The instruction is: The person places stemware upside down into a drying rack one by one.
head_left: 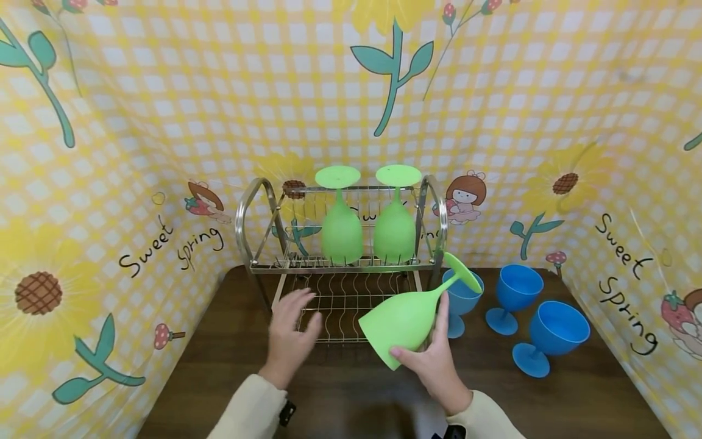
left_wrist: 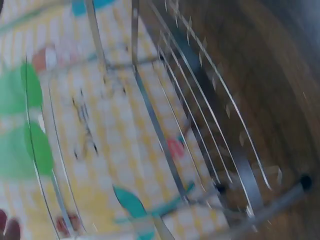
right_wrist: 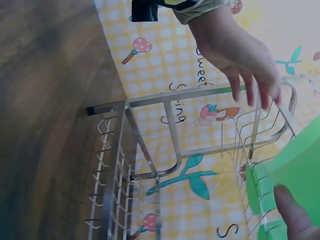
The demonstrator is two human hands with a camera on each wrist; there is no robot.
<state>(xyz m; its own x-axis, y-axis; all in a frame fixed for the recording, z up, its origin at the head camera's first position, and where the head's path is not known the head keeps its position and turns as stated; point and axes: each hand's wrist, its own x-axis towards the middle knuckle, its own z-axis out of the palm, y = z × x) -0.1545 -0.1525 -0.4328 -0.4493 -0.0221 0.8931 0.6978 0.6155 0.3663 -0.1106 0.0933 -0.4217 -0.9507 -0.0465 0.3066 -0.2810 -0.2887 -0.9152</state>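
My right hand [head_left: 430,360] grips a light green plastic goblet [head_left: 403,317], tilted with its mouth down to the left and its foot up to the right. The thumb [right_wrist: 290,210] presses near the rim; the bowl hides part of the other fingers. My left hand [head_left: 290,332] holds nothing, its fingers spread before the left part of a two-tier metal dish rack [head_left: 342,268]. On the upper tier, two more green goblets [head_left: 342,235] [head_left: 395,235] stand upside down, side by side. Wire rows of the lower tier [left_wrist: 205,95] show in the left wrist view.
Three blue goblets [head_left: 520,286] [head_left: 559,328] [head_left: 463,299] stand upright on the dark wooden table [head_left: 329,396], right of the rack; the green goblet partly covers the nearest to it. A yellow checked cloth [head_left: 247,91] hangs behind and along both sides.
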